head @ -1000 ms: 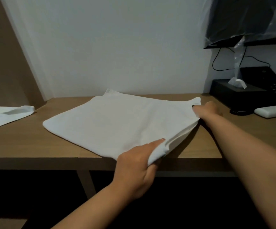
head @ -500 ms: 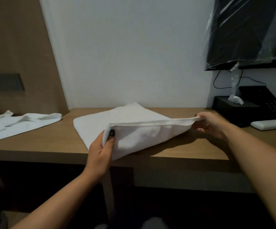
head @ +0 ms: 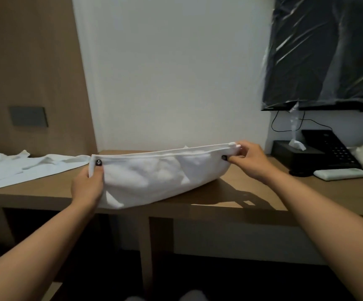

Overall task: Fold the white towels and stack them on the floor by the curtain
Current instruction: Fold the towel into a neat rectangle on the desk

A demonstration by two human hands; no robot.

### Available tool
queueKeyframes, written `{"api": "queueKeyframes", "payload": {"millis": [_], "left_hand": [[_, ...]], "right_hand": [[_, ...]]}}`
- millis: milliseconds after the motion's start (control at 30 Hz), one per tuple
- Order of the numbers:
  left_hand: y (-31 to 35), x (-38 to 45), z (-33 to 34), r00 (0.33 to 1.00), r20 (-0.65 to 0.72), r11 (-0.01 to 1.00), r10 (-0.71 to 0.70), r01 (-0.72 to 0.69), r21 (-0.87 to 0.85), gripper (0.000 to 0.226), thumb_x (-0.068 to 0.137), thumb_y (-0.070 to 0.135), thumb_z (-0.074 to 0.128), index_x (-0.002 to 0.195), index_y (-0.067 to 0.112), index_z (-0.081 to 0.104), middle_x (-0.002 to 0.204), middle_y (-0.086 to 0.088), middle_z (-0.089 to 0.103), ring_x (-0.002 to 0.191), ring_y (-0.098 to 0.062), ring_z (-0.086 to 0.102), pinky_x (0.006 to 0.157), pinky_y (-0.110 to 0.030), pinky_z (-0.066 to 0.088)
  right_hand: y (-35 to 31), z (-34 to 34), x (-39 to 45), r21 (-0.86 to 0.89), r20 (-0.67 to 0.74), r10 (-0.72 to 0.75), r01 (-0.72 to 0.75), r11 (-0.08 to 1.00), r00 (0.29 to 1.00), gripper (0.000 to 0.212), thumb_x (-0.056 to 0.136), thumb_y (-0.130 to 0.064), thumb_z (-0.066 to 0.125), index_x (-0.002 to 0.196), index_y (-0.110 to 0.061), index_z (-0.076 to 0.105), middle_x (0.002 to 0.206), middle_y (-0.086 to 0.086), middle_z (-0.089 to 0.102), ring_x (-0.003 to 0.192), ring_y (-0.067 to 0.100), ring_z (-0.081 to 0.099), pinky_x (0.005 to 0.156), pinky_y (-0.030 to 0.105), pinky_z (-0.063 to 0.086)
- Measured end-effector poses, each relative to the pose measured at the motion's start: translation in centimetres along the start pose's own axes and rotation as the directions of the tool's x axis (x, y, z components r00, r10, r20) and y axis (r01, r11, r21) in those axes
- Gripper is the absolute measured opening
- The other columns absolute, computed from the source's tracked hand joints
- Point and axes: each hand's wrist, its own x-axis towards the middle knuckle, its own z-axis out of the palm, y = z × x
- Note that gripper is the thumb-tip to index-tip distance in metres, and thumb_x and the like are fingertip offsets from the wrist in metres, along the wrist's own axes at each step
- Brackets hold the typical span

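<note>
A white towel (head: 154, 177) is raised off the wooden desk (head: 252, 198), folded double along its top edge, with its lower part still sagging onto the desktop. My left hand (head: 88, 185) pinches the towel's left corner between thumb and fingers. My right hand (head: 250, 160) pinches the right corner at about the same height. A second white towel (head: 17, 168) lies spread and rumpled on the desk to the left. The floor by the curtain is not in view.
A black tissue box (head: 295, 154) and a black phone (head: 332, 148) stand at the desk's back right, with a white remote (head: 341, 173) in front of them. A plastic-wrapped screen (head: 328, 53) hangs on the wall above. A wood panel with a grey plate (head: 28, 116) is at left.
Both hands have lifted the towel's near edge up off the desk and brought it over, so the flat towel now hangs folded between them. The view has tilted upward.
</note>
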Motion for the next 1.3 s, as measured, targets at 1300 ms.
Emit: {"api": "queueKeyframes", "payload": {"millis": [1300], "left_hand": [[-0.1, 1.5, -5.3, 0.672, 0.67, 0.682, 0.316, -0.652, 0.332, 0.036, 0.086, -0.012, 0.059, 0.103, 0.018, 0.069, 0.118, -0.006, 0.052, 0.109, -0.018, 0.053, 0.096, -0.022, 0.041]], "right_hand": [[0.5, 1.8, 0.0, -0.013, 0.358, 0.063, -0.063, 0.998, 0.932, 0.008, 0.084, -0.017, 0.074, 0.09, -0.019, 0.079, 0.097, 0.009, 0.073, 0.1, 0.031, 0.064, 0.092, 0.048, 0.052]]}}
